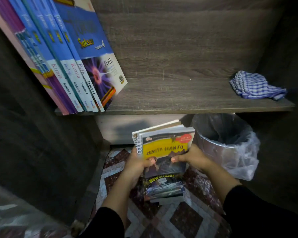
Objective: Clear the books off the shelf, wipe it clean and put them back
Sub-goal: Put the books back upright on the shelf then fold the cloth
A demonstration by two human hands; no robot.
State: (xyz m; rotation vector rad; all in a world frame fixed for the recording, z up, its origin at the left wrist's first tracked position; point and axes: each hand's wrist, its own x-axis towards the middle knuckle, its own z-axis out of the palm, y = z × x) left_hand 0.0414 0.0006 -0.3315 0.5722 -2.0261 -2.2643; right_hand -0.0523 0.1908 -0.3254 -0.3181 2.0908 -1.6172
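Observation:
A dark wooden shelf (179, 93) spans the upper view. Several blue and purple schoolbooks (72, 66) lean at its left end, the frontmost a blue "Fizik" book (100, 54). A blue-and-white checked cloth (256, 86) lies crumpled at the shelf's right end. Below the shelf, both my hands hold a small stack of books (165, 145), with a yellow "Cerita Hantu" cover in front and a spiral notebook behind. My left hand (138, 165) grips the stack's left edge and my right hand (191, 158) grips its right edge. More books (163, 186) lie on the floor beneath.
A metal waste bin (227, 143) lined with a clear plastic bag stands under the shelf at the right. A patterned mat (162, 217) covers the floor. The dark side panel (33, 143) of the shelf unit rises at the left.

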